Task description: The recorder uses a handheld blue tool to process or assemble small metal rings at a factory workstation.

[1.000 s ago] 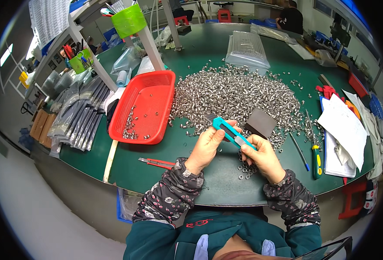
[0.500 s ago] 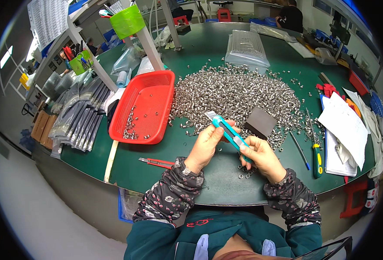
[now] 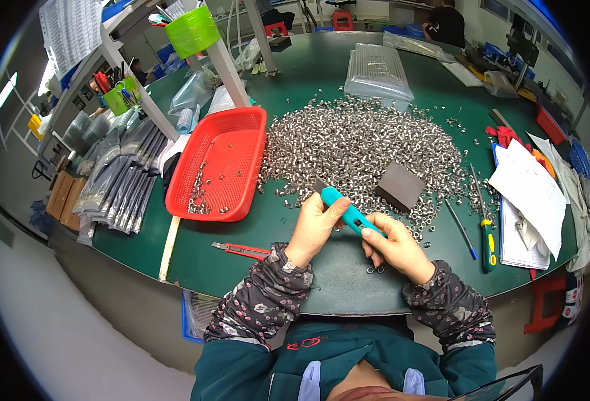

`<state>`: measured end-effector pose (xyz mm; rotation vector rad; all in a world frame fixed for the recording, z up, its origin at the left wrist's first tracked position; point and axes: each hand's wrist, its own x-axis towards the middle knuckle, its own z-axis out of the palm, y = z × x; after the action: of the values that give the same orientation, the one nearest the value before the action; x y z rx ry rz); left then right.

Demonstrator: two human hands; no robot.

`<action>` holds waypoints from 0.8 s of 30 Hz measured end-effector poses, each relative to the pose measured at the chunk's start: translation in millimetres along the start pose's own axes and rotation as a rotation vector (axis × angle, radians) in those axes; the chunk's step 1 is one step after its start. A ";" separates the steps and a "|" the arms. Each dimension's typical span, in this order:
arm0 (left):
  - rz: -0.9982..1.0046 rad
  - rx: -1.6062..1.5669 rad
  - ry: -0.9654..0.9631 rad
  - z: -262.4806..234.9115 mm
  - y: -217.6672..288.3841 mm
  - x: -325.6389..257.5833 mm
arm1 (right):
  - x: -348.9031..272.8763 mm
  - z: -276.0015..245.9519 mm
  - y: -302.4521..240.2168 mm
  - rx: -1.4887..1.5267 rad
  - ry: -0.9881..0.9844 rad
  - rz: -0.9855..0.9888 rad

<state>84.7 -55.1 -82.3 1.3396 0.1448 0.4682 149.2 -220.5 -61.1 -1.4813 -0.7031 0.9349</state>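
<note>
Both my hands grip a teal utility knife [image 3: 354, 217] above the near middle of the green table. My left hand [image 3: 314, 230] pinches it near the blade end, where a dark blade tip points up and to the left. Closed round its rear part is my right hand [image 3: 399, 247]. A wide heap of small metal rings [image 3: 355, 140] lies beyond the hands, with a dark grey block [image 3: 400, 187] on its near right edge. A few loose rings rest beneath my right hand. A red utility knife [image 3: 241, 250] lies by my left sleeve.
A red perforated basket [image 3: 255, 157] holding some metal rings stands at the left. Farther left are bagged parts [image 3: 118, 200]. At the right lie a blue pen [image 3: 462, 230], a yellow-green screwdriver [image 3: 488, 247] and papers [image 3: 529, 194]. A plastic-wrapped stack [image 3: 377, 70] sits behind the heap.
The teal knife has rolled in my hands, so its slider face is now mostly turned out of sight and its smooth side shows. My right hand has shifted slightly left.
</note>
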 end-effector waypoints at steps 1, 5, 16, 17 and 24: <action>0.000 0.000 0.002 -0.2 0.2 0.2 | -0.1 0.5 -0.3 0.017 0.011 -0.004; 0.004 0.007 -0.011 -0.5 -0.1 1.1 | 0.0 0.1 -1.4 0.022 -0.002 -0.005; -0.016 0.014 -0.004 1.6 4.1 -4.9 | -3.5 1.8 1.0 0.007 -0.045 -0.001; -0.013 0.011 0.001 2.3 3.8 -4.3 | -3.0 0.8 1.6 0.012 -0.042 0.005; 0.057 0.114 -0.121 0.6 11.4 -4.7 | -4.4 12.8 -4.7 -0.794 0.361 -0.554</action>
<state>77.9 -55.8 -72.0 1.4829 0.0331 0.4303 136.3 -217.3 -55.6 -1.9102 -1.2029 -0.0762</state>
